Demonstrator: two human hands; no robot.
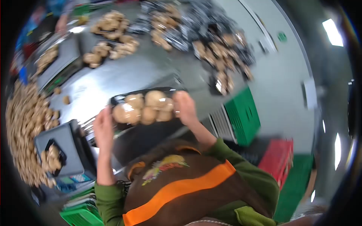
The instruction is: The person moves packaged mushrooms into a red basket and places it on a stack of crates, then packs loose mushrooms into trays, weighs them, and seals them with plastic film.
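Between my hands is a black tray [145, 91] of round brown mushrooms [148, 114], with shiny clear film over them. My left hand [103, 126] grips its left end and my right hand [184, 107] its right end; both are closed on it and slightly blurred. Below the tray is a dark flat surface [147, 139] close to my apron. To the left, a grey weighing scale [69, 137] carries another small black tray [62, 153] with mushrooms in it.
A large heap of loose mushrooms [28, 128] lies at the far left. Mushroom piles [111, 24] and crumpled plastic film [205, 20] cover the metal table's far side. At right stand a green crate [243, 116] and a red crate [277, 160]. Another person [62, 22] is at upper left.
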